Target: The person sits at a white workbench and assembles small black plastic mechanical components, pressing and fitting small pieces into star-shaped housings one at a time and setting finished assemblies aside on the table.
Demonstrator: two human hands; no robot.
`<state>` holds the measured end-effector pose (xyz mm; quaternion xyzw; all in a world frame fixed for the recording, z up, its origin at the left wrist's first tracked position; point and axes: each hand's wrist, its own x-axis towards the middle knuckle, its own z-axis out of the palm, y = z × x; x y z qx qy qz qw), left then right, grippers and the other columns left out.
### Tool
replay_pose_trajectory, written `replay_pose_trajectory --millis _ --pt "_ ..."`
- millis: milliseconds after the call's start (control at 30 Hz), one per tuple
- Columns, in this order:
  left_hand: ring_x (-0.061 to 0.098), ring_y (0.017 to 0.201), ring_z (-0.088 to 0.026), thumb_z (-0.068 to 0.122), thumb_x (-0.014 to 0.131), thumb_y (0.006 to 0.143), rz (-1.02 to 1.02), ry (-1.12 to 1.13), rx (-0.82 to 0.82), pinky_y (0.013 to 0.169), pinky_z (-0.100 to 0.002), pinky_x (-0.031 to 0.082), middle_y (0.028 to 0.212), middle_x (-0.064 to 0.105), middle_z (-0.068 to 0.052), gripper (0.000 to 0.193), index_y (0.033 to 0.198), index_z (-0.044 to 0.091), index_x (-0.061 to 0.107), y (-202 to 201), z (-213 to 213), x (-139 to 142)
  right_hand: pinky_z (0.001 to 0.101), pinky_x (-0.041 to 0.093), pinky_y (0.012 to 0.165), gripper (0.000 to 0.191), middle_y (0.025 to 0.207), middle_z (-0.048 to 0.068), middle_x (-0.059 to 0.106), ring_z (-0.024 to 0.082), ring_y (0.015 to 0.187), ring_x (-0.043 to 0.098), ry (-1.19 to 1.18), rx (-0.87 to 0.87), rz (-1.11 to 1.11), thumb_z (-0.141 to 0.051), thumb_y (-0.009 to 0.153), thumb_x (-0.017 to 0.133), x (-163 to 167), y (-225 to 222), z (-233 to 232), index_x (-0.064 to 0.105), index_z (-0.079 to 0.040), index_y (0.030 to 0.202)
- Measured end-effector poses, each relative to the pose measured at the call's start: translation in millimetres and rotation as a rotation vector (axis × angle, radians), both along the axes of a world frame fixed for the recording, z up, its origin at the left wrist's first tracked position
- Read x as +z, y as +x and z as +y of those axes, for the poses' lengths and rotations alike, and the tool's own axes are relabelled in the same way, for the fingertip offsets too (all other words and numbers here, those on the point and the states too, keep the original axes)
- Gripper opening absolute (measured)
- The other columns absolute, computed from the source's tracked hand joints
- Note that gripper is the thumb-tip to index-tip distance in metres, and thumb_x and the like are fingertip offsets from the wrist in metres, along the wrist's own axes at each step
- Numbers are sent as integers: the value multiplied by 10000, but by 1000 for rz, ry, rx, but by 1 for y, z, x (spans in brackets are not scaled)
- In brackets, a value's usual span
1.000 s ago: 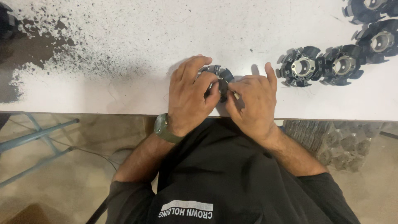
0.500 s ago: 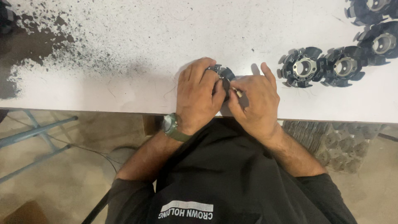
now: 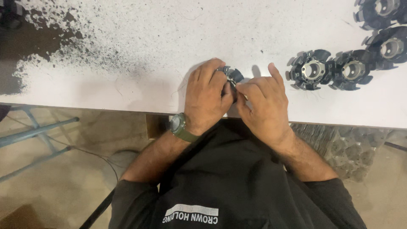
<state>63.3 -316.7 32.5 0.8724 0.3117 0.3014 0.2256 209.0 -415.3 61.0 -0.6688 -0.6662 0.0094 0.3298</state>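
- White table [image 3: 127, 51] fills the top of the view, with black dust spread over its left part and a bare floor below its edge.
- Near the front edge, both hands meet over one small black toothed part [image 3: 231, 75].
- Left hand [image 3: 206, 96] is curled over the part and grips it from the left; a green watch [image 3: 180, 126] sits on that wrist.
- Right hand [image 3: 263, 105] pinches at the part with thumb and first finger pressed close; what is between them is too small to tell.
- Compared with a second ago, the hands sit in almost the same spot on the table, and the part stays held between them.
- Only the fingers have shifted a little, so the work on this one part looks to be still going on, not finished.
- Four more black toothed parts [image 3: 313, 70] lie on the table to the right, well apart from the hands, and none has moved.
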Motion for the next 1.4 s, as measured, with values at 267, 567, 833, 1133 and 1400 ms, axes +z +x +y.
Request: replay_pose_trajectory --millis 267,567,833,1133,1400 --pt "591 1228 -345 41 710 891 -36 34 30 1038 -468 519 1320 572 -171 150 978 24 589 -3 4 9 567 405 1208 263 1017 70 661 285 971 646 -22 13 27 10 875 779 5 1 -1 649 -69 1090" --pt "580 1013 -303 157 797 857 151 44 -107 842 -440 498 1171 567 -163 254 942 49 582 -20 23 35 561 393 1229 207 999 79 676 270 932 670 50 -72 183 6 938 740 -1 9 -1 638 -51 1108" --pt "583 915 -264 146 713 930 337 -10 -98 804 -439 488 1037 582 -108 149 962 33 620 1 20 38 565 367 1231 231 1035 75 667 288 1015 651 11 -53 171 2 930 741 -8 7 7 622 -63 1118" --pt "630 1177 -252 88 768 911 112 80 -123 1027 -448 495 1282 643 -71 211 1094 71 664 -10 24 28 573 359 1222 241 1046 66 677 276 1016 648 8 -51 175 -1 923 741 -8 10 6 617 -66 1120" --pt "633 1226 -301 61 741 864 147 176 -234 1029 -466 505 1275 636 -105 136 970 85 659 -13 38 28 593 346 1239 231 1049 91 665 273 1001 640 -5 -28 184 -2 929 738 -8 12 8 617 -60 1118"
